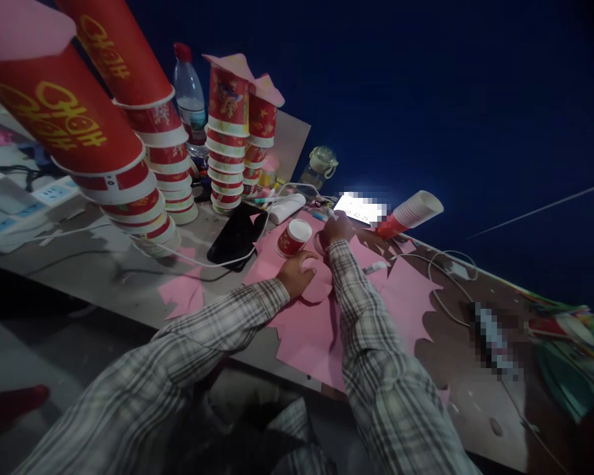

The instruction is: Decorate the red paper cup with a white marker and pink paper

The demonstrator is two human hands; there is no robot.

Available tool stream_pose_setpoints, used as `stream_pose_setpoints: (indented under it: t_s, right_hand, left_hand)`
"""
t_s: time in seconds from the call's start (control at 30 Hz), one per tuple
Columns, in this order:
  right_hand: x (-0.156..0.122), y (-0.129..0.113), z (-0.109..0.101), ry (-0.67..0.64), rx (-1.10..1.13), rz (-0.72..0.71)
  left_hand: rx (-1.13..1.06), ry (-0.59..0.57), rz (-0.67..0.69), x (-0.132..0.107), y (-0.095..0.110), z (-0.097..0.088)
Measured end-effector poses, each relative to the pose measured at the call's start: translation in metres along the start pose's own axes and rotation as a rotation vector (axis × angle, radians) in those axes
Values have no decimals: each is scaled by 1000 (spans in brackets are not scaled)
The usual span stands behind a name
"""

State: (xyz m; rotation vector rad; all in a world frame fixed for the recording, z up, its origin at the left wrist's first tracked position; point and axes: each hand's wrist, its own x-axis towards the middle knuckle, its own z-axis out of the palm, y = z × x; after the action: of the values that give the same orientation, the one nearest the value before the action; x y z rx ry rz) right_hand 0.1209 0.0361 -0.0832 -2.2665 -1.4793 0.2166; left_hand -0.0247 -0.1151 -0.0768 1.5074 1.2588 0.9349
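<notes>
My left hand [297, 276] rests on a round pink paper piece [317, 288], thumb and fingers apart. Just beyond it stands a red paper cup [292, 241], upside down with its white base up. Farther out, my right hand [337, 231] has its fingers closed near the lit phone [360, 208]. A small whitish tip shows at those fingers, but what they hold is not clear. Partly hidden beside the right hand is a ring-shaped thing [319, 243]. Cut pink paper sheets [309, 349] lie under both hands, with a white marker-like tube [375, 267] on them.
Tall stacks of red cups [226, 142] stand on the left, some topped with pink paper. A black phone [237, 234], cables, a water bottle [191, 99] and a lidded jar [319, 165] are nearby. Nested cups [416, 211] lean at the right.
</notes>
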Motion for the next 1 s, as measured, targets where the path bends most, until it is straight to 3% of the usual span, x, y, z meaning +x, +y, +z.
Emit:
stream_pose_setpoints:
  t_s: [0.63,1.0]
  right_hand:
    - [4,-2,5,3,-60,-54]
    - [9,4,14,12,-100,-173]
  left_hand:
    - [-7,-5,5,0,0,-1]
    - [-16,3,10,1,-2,1]
